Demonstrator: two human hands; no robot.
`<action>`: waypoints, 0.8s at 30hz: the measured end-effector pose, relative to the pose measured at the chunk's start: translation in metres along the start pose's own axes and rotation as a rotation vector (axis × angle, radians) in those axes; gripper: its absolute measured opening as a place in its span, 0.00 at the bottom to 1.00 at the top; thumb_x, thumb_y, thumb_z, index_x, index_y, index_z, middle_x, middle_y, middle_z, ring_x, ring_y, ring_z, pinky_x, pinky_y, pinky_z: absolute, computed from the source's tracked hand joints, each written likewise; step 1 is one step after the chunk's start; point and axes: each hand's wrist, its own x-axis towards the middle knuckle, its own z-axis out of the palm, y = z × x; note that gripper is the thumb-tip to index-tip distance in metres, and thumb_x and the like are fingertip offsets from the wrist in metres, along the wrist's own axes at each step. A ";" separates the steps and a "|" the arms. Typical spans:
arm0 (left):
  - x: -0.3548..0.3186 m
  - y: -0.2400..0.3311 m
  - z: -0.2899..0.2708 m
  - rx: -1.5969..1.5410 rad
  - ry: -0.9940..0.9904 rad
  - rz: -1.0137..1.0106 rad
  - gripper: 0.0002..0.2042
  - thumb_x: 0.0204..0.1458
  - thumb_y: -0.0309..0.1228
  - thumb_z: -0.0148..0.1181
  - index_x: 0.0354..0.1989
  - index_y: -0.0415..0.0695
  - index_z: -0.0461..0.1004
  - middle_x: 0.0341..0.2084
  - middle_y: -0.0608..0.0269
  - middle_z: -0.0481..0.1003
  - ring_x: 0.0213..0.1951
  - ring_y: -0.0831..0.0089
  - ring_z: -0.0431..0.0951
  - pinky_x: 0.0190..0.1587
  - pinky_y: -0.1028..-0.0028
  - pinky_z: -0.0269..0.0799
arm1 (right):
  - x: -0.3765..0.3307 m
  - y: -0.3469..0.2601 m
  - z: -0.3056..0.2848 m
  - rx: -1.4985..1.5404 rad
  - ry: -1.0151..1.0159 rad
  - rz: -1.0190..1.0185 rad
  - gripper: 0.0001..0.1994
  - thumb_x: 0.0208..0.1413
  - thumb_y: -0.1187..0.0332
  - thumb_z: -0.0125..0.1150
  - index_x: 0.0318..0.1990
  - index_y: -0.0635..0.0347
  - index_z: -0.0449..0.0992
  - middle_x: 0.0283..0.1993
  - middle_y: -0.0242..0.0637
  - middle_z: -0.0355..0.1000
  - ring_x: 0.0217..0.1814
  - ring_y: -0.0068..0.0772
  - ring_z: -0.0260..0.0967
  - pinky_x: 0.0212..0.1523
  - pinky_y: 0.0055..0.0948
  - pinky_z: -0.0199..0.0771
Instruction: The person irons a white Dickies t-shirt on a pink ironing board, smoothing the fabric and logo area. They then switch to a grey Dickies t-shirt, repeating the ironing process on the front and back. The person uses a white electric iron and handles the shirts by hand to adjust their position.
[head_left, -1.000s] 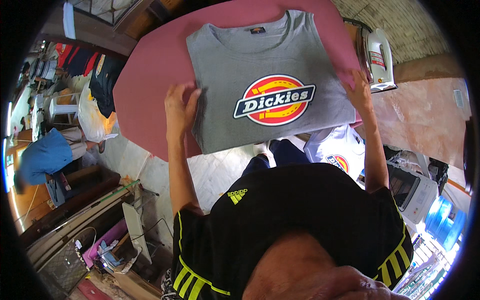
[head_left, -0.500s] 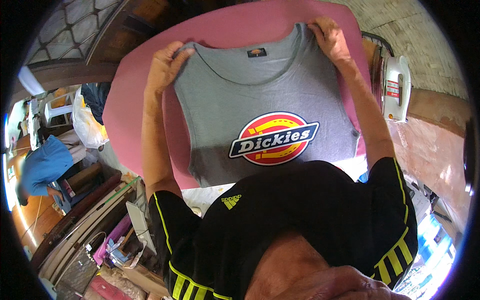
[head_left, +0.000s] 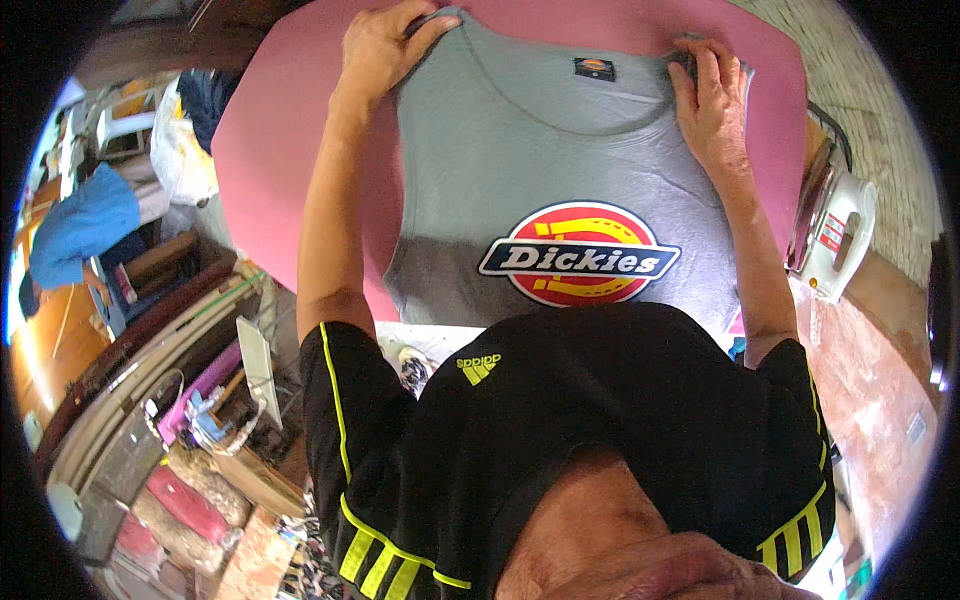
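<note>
- Head view: a pink board [head_left: 300,150] fills the upper middle of the frame, curved by the lens, with a cluttered room falling away on the left side.
- A grey shirt [head_left: 540,170] lies flat on that board, chest side up, its collar toward the top of the frame and its hem toward you, at the centre.
- On the shirt's chest, just above your own black top, sits a round red, yellow and dark blue badge [head_left: 580,255].
- A small dark label [head_left: 594,68] shows inside the collar, near the top edge.
- Your left hand [head_left: 385,45], at the upper left of the shirt, has its fingers curled shut on the shoulder fabric, pinching it.
- Your right hand [head_left: 712,100], at the upper right, rests on the other shoulder with fingers bent over the edge of the cloth; you cannot tell whether it pinches or only presses.
- A white iron [head_left: 835,235] stands on end at the right edge of the board, apart from the shirt.
- At far left lie a blue cloth [head_left: 80,225] and a white bag [head_left: 180,150], well apart from the board.
</note>
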 end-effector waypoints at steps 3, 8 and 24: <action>0.000 -0.002 0.001 -0.074 0.019 -0.025 0.10 0.58 0.39 0.62 0.31 0.46 0.79 0.27 0.50 0.78 0.33 0.56 0.81 0.34 0.58 0.73 | 0.016 -0.078 0.020 0.261 -0.162 -0.151 0.14 0.59 0.68 0.62 0.52 0.58 0.76 0.55 0.44 0.70 0.61 0.48 0.65 0.63 0.44 0.64; -0.029 0.006 -0.024 -0.245 0.132 0.020 0.20 0.58 0.44 0.60 0.50 0.41 0.77 0.47 0.48 0.79 0.53 0.53 0.77 0.62 0.54 0.66 | 0.030 -0.188 0.083 0.301 -0.287 -0.367 0.18 0.59 0.63 0.61 0.56 0.56 0.73 0.61 0.43 0.68 0.65 0.48 0.63 0.66 0.47 0.61; -0.301 0.123 -0.057 -0.480 0.255 -0.732 0.08 0.49 0.25 0.70 0.34 0.35 0.80 0.26 0.55 0.79 0.24 0.69 0.80 0.25 0.68 0.76 | 0.033 -0.187 0.099 0.003 -0.292 -0.283 0.37 0.61 0.51 0.57 0.70 0.68 0.56 0.74 0.55 0.53 0.77 0.56 0.48 0.74 0.51 0.46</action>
